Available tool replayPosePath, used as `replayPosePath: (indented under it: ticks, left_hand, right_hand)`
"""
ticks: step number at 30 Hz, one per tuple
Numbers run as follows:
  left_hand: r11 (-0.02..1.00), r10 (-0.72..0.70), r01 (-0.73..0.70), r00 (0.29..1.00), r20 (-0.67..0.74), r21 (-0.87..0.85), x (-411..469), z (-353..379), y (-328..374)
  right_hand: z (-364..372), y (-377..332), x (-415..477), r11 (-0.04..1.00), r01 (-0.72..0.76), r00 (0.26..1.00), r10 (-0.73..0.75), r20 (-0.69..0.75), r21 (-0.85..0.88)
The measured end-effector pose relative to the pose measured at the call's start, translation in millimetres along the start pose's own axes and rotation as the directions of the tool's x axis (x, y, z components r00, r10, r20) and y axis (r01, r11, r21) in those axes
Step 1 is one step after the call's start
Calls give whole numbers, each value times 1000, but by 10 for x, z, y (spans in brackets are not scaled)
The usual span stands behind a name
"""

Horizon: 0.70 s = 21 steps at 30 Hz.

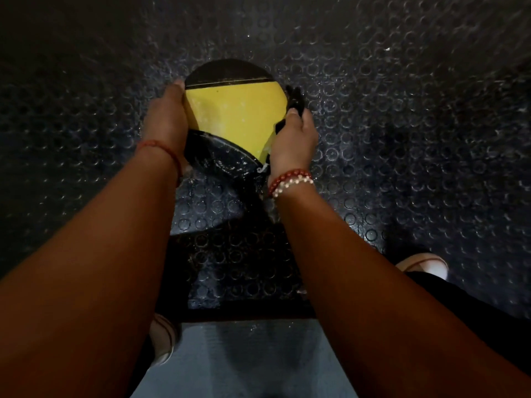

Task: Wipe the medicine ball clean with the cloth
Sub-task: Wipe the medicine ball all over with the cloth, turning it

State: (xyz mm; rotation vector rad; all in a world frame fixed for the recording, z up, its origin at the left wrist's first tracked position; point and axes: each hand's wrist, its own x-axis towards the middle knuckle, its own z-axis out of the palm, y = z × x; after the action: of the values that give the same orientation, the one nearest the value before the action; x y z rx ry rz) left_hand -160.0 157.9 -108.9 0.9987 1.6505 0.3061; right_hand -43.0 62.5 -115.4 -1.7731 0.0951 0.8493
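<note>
The round black-and-yellow ball (235,110) sits on the dark rubber floor (402,110) with its raised circles. The left hand (166,116) lies flat against the ball's left side, fingers spread. The right hand (296,133), at its right side, pinches a dark cloth (294,100).

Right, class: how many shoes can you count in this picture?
2. One pale shoe sits low, beside the left forearm; the other shoe is at the right, partly hidden by a dark trouser leg.
</note>
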Motion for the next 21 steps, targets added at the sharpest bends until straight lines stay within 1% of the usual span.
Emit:
replayPosePath:
  ticks: [2,4,8,10,12,14,15,16,18,20,21]
  left_hand:
    - [998,61,-58,995,-78,35,58,0,-34]
    - [990,132,-127,984,-120,53,61,17,-95]
    - [985,165,-173,957,-238,-16,-6,78,-211]
    - [984,158,-174,959,-237,-48,-18,142,-263]
    - [981,168,-185,957,-239,-53,-36,205,-288]
    - [969,247,-245,946,-209,33,-87,268,-257]
    - [958,287,-277,936,-205,76,-82,276,-235]
    - [963,268,-259,942,-204,67,-78,281,-201]
    - [981,193,-192,958,-210,26,-84,287,-109]
    - [981,193,-188,964,-186,43,-86,283,-68]
    - [980,197,-191,962,-189,46,-68,274,-58]
  right_hand:
    - [-20,-34,43,999,-42,999,42,19,-14]
    - [-33,-39,71,997,-61,997,63,52,-38]
    - [-66,-162,191,994,-107,985,111,133,-36]
    - [-98,-238,220,990,-131,979,137,152,-50]
    - [-125,-217,232,991,-132,979,133,156,-17]
    - [-132,-109,189,993,-113,988,109,113,26]
    - [-128,-57,135,995,-93,993,90,70,43]
    - [-110,10,74,997,-59,998,58,21,50]
    - [-46,126,-105,998,64,996,-64,-58,6]
    - [23,191,-295,973,214,972,-220,-77,-83]
    - [55,215,-343,949,291,952,-300,-60,-121]
